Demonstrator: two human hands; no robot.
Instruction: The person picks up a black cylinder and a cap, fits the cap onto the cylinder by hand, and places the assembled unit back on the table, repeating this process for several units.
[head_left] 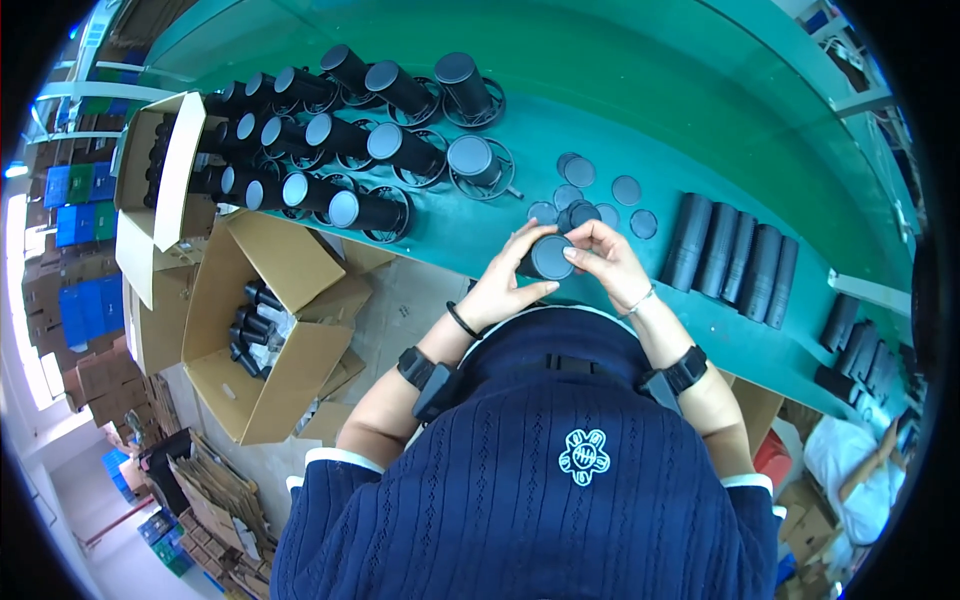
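My left hand (pixel 498 285) is closed around a short black cylinder (pixel 525 266) just in front of my body. A round dark-grey disc (pixel 553 258) covers the cylinder's upward-facing end. My right hand (pixel 618 270) pinches this disc at its right edge, the thumb lying on its face. Just beyond my fingers, several loose discs (pixel 580 172) lie on the green table, some overlapping. Farther left stand rows of black cylinders (pixel 465 88) on round, openwork bases, with similar discs on their tops.
Several black tubes (pixel 688 240) lie side by side on the green table (pixel 560 125) to the right. An open cardboard box (pixel 270 385) with black parts stands below the table's left edge. Another box (pixel 180 172) adjoins the cylinder rows. A person (pixel 855 470) is at far right.
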